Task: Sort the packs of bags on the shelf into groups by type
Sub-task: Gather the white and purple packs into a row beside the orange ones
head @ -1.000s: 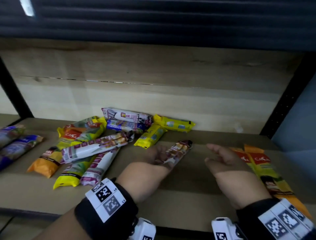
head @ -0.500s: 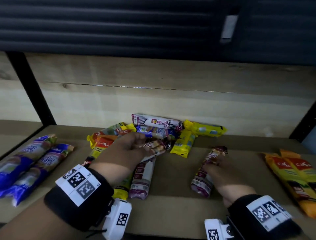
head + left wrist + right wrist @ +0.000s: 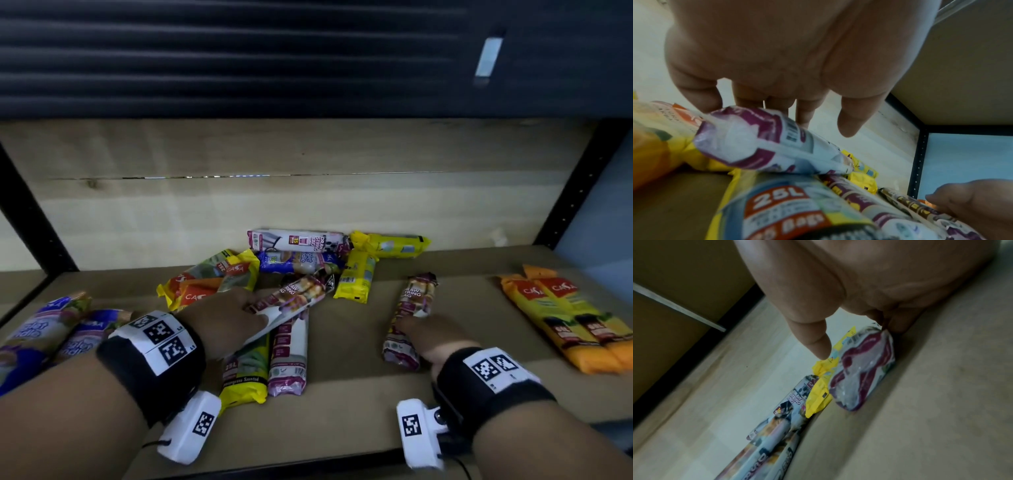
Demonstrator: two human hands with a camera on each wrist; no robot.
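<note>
Two hands are reaching onto the wooden shelf (image 3: 342,411), each on a purple-and-white pack. At the far left of the head view, two blue packs (image 3: 51,335) are lying side by side, partly behind the left forearm. The left hand (image 3: 219,322) is stretching forward from the lower left, palm down, its fingers curling over the near end of a purple-and-white pack (image 3: 291,298) and its thumb reaching alongside; the left wrist view is showing that pack's end (image 3: 760,139) sitting just under the fingertips (image 3: 701,99), tilted up off the pile. Under it, a yellow pack (image 3: 245,370) and another purple-and-white pack (image 3: 289,356) are lying lengthwise. Behind, at the frame's centre, a jumble of yellow, orange, blue and white packs (image 3: 308,260) is resting against the back wall.

Right of centre, the right hand (image 3: 435,337) is lying low, its fingers pinching the right edge of a lone purple-and-white pack (image 3: 407,318) flat on the shelf; in the right wrist view the thumb (image 3: 813,337) is hovering apart from its end (image 3: 861,371). At the far right, two orange packs (image 3: 568,318) are lying together.
</note>
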